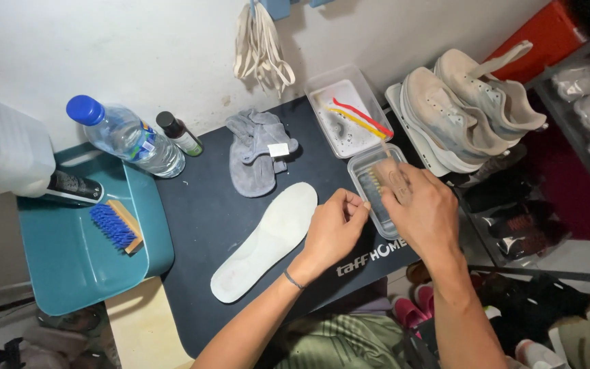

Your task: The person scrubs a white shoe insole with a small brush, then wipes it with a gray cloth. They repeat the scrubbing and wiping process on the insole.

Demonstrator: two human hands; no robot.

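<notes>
Down on the dark mat [240, 225], the right hand [423, 213] grips a wooden brush [385, 179] inside a small clear plastic tub [375, 198], handle slanting toward the wall, while the left hand [332, 229] pinches the tub's rim, beside a white insole [268, 240] lying diagonally.

Both arms bare, no sleeves. Thin dark bracelet [293, 279] on the wrist just below the left hand [332, 229]. Right hand [423, 212] plain: no ring, no watch. Green striped trousers [339, 345] below the bracelet.
</notes>
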